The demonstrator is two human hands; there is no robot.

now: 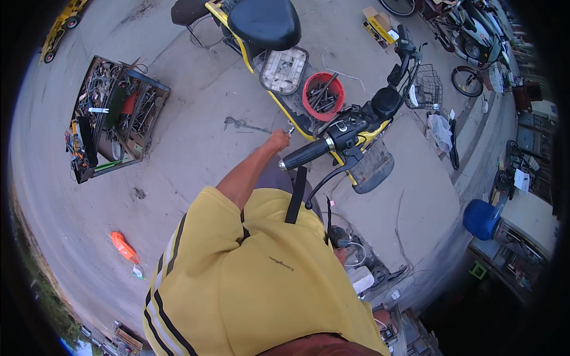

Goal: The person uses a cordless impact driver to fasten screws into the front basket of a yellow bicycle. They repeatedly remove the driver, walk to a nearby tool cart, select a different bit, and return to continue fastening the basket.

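My left hand (279, 140) reaches forward, its fingers closed round a small silver metal piece (291, 129) beside the yellow frame of an electric scooter (278, 102). The exact kind of that piece is too small to tell. Just right of it is the scooter's black handlebar grip (306, 155), with a brake lever (328, 181) below. My right hand (341, 255) is low on the right, mostly hidden by my yellow shirt. It is next to a dark rounded part (339, 236) and a pale cable; its fingers do not show.
A red bucket (339, 94) of metal tools stands on the scooter's footboard, near a grey-white tray (284, 72). At left is an open metal box (151, 127) heaped with tools. A long tool (246, 125) lies on the concrete. Bicycles, a wire basket (425, 89) and a blue barrel (481, 219) stand at right.
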